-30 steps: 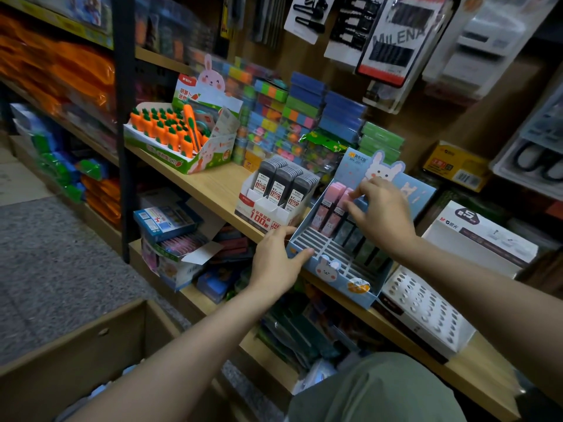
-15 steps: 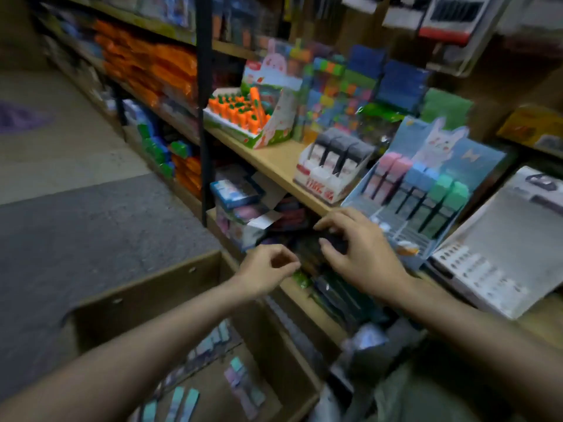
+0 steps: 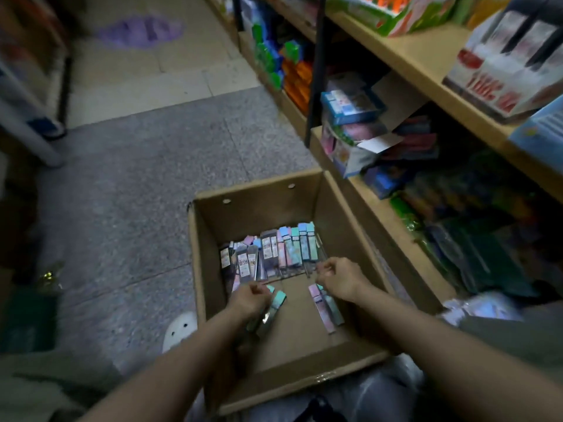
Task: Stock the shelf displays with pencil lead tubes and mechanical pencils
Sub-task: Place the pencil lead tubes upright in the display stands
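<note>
While I look down through the head camera, both hands reach into the open brown cardboard box (image 3: pixel 341 214) on the floor. My left hand (image 3: pixel 249 300) grasps teal-capped lead tubes (image 3: pixel 275 303); my right hand (image 3: pixel 341 278) curls loosely, empty, above pink and blue tubes (image 3: pixel 326 306). More pastel-capped tubes (image 3: pixel 274 254) line the far side.

Head camera looks steeply down, close above the cardboard box (image 3: pixel 274 208) on the floor.
</note>
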The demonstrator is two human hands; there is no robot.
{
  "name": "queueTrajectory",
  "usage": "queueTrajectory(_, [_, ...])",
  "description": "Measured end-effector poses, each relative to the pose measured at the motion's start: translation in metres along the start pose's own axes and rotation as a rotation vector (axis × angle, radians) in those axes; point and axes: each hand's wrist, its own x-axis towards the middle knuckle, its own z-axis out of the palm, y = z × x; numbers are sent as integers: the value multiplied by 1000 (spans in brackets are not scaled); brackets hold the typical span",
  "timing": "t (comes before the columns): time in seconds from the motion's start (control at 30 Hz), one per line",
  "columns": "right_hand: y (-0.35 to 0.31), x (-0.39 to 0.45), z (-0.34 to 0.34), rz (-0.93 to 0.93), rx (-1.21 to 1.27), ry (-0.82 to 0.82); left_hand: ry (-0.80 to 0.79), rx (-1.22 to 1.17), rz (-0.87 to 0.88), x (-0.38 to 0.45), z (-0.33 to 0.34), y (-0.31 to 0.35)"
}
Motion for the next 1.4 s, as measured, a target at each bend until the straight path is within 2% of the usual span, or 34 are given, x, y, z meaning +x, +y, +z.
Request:
queueTrajectory(0.1, [25, 24, 23, 133, 55, 18, 15, 17, -49, 16, 30, -19])
queueTrajectory(0.2, [48, 40, 46, 219, 2, -7, 130, 55, -75, 27, 40, -27])
queueTrajectory(0.47, [58, 68, 73, 116, -207, 8, 240, 119, -7, 44, 62, -39])
queueTrajectory(0.83, [58, 82, 92, 63, -409, 69, 203, 26, -63, 62, 65, -39])
queueTrajectory(0.97, [53, 73, 81, 10, -256, 113, 247, 7, 15, 56, 54, -26])
queueTrajectory(1.03, [40, 65, 68, -23, -124, 167, 201, -5, 81, 53, 40, -9])
queueTrajectory(1.2, [-6, 39, 14, -187, 280, 260, 12, -40, 367, 31, -16, 67])
queueTrajectory(1.3, [-30, 19, -22, -290, 397, 289, -38, 79, 621, 8, -51, 121])
queueTrajectory(1.4, [-47, -5, -63, -366, 404, 388, -112, 152, 778, -19, -75, 173])
